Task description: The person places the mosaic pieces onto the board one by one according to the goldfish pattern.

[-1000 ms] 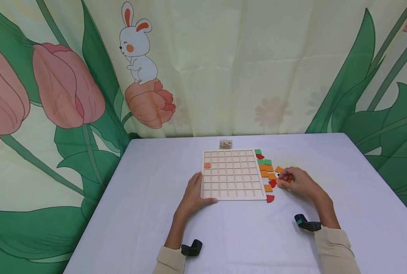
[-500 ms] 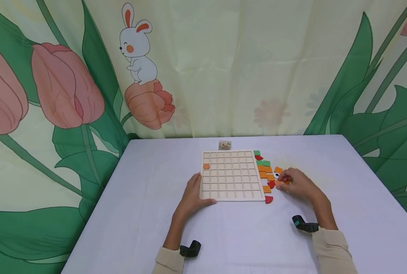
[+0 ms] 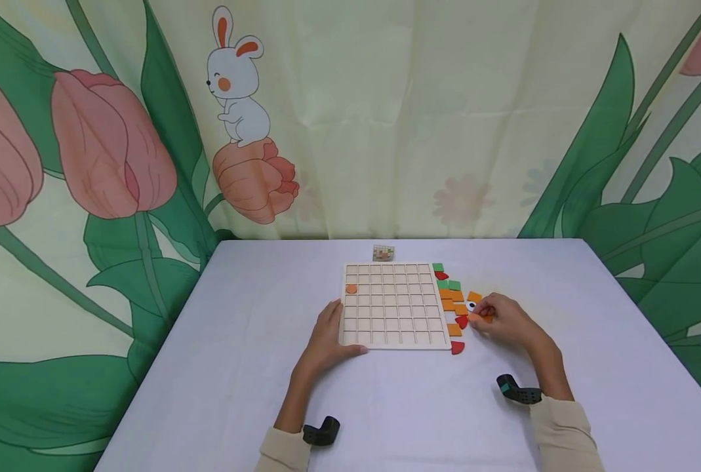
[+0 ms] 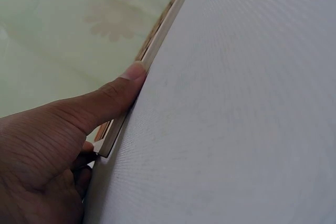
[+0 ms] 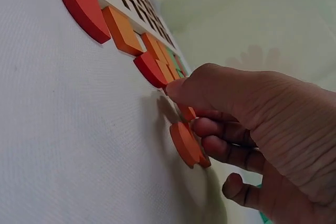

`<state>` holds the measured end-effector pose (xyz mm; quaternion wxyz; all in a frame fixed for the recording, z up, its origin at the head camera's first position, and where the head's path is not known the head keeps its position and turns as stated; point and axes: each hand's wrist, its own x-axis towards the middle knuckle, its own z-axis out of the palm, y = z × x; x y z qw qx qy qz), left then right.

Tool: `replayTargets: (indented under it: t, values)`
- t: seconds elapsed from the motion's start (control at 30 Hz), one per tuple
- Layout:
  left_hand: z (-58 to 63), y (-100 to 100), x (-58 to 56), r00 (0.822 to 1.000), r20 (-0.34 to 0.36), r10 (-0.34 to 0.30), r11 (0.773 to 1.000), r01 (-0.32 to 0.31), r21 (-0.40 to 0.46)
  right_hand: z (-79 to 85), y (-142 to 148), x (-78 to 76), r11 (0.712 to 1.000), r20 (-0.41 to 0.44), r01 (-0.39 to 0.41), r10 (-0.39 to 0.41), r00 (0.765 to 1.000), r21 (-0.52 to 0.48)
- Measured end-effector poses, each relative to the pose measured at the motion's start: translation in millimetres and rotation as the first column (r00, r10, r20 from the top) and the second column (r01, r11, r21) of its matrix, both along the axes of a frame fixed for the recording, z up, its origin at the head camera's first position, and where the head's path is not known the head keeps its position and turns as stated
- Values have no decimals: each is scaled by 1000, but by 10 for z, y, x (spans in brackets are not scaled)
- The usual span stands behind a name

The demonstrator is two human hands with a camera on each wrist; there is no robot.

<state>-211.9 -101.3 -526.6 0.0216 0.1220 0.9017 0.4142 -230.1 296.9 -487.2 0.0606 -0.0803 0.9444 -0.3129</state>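
In the head view, a pale wooden grid board (image 3: 396, 349) lies flat on the table with one orange round piece (image 3: 351, 289) in a left-hand cell. My left hand (image 3: 326, 337) holds the board's near left corner, thumb on the front edge and fingers along the left side. Right of the board, my right hand (image 3: 500, 319) pinches among the loose pieces. An orange piece (image 5: 187, 112) shows between its thumb and fingers in the right wrist view; its full shape is hidden. Beside it lie another orange rounded piece (image 5: 184, 144) and a white eye piece (image 3: 471, 306).
Several orange tiles (image 3: 454, 330), green tiles (image 3: 438, 267) and red rounded pieces (image 3: 458, 347) line the board's right edge. A small patterned card (image 3: 383, 252) lies behind the board. A white cloth covers the table (image 3: 421, 413); a printed curtain (image 3: 385, 131) hangs behind.
The head view has shifted slightly, so the board and both hands appear a little further left and lower. Both hands stay at the same places relative to the board and pieces.
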Motion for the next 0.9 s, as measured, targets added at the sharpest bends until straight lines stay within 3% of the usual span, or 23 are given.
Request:
replayTargets:
  t: [0.27,0.53,0.9]
  values:
    - [25,11,16,999,33,24,1000,-24,-10,9,-34,-7,998,-15,5,-6,1000,-61]
    - [34,12,20,999,37,31,999,-30,-12,28,-216,-90,987,-114,-77,60,992,-144]
    - [30,12,15,1000,15,12,1000,-12,-8,24,-577,-183,966,-128,-163,139,982,-199]
